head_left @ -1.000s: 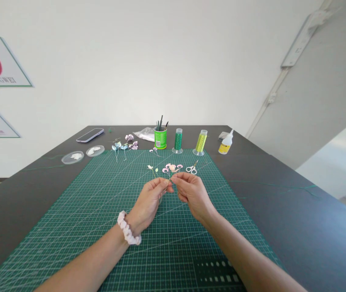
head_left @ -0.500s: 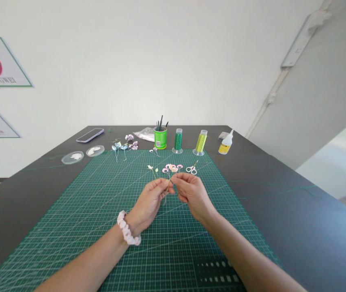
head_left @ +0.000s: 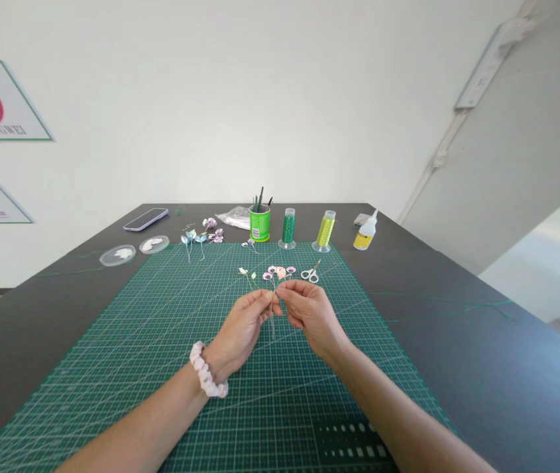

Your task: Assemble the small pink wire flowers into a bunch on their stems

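Note:
Over the middle of the green cutting mat (head_left: pixel 161 368), my left hand (head_left: pixel 244 323) pinches the thin stem of a small pink craft flower (head_left: pixel 281 272). My right hand (head_left: pixel 310 314) is closed right beside it, fingertips almost touching the left ones. Its thumb and forefinger press on the stem or a fine thread there; which one is too small to tell. Loose pale ends hang below the left fingers. Pink-edged petals (head_left: pixel 267 276) show just beyond the fingertips. Left of these lie a white bud and a small green leaf (head_left: pixel 253 276) on thin stems.
White-handled scissors (head_left: pixel 310 274) lie beyond my right hand. Farther back stand a green tin (head_left: pixel 259 226) of tools, a dark green spool (head_left: pixel 288 228), a yellow-green spool (head_left: pixel 325 231) and a glue bottle (head_left: pixel 366 233). Blue flowers (head_left: pixel 195 238), clear dishes (head_left: pixel 118 255) and a phone (head_left: pixel 146 219) are at left.
The pink flower between my hands has turned slightly, and the loose ends below my left fingers have swung to hang straighter. Both hands stay nearly in place.

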The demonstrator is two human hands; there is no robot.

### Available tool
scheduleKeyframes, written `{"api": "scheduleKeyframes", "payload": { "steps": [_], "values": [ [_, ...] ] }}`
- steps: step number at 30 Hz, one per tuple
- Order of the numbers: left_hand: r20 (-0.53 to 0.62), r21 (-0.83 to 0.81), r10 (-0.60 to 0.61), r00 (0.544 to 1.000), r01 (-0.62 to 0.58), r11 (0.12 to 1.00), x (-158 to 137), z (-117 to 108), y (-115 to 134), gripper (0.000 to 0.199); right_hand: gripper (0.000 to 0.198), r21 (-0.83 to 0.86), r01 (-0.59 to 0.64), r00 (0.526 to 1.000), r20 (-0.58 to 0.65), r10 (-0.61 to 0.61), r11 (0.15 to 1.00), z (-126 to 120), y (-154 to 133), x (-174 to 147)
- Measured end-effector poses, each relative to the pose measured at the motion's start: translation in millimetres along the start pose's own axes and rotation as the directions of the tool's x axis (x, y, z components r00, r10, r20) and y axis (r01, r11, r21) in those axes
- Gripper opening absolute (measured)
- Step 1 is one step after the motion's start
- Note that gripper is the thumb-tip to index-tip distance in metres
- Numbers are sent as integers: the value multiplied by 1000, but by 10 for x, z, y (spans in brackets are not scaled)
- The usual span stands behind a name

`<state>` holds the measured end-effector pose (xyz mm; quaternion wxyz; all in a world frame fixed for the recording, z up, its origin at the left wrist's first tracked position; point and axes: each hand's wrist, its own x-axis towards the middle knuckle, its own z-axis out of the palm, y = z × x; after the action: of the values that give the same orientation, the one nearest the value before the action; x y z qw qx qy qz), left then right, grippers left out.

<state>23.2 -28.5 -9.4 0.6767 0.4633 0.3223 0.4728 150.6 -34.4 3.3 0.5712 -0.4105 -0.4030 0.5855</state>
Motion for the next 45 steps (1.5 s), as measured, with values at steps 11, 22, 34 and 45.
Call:
{"api": "scheduleKeyframes", "payload": {
  "steps": [11,22,34,45],
  "values": [
    [76,-111,-18,997,27,993,19,-11,-41,25,22,17,-4,1000,8,4,1000,-10,10,4],
    [132,-258,-144,981,174,950,7,-15,-29,27,25,60,-36,999,36,33,998,-22,14,6],
    [256,-413,-271,928,358,837,9,-70,-31,17,25,113,-75,995,79,67,991,-51,15,0],
    [130,-184,-135,982,157,970,6,-20,14,24,25,93,-58,994,95,49,994,-38,-8,4]
  ]
}}
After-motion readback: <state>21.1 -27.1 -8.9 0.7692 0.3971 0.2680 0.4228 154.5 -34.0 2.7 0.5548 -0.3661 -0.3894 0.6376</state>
